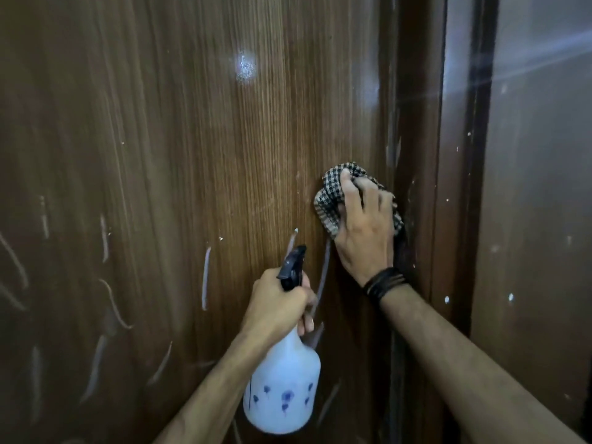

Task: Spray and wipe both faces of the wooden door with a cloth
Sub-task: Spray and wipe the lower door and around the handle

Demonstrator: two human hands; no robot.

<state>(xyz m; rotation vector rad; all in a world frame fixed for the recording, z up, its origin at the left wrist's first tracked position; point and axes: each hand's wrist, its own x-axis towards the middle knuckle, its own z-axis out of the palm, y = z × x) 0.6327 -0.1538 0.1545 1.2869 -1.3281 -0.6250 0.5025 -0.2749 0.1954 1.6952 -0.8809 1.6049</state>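
The brown wooden door [192, 155] fills most of the view, its grain vertical and its face marked with pale scratches and streaks. My right hand [365, 232] presses a bunched black-and-white checked cloth [333, 200] against the door near its right edge, fingers curled over the cloth. My left hand [278, 306] grips the neck of a white spray bottle [282, 389] with blue flower prints. Its black nozzle [293, 264] points up toward the door, just below and left of the cloth.
A dark wooden door frame [416, 155] runs vertically right of the cloth. Beyond it lies a glossy grey wall [528, 219] with white paint specks. A bright light reflection [245, 67] shines on the upper door.
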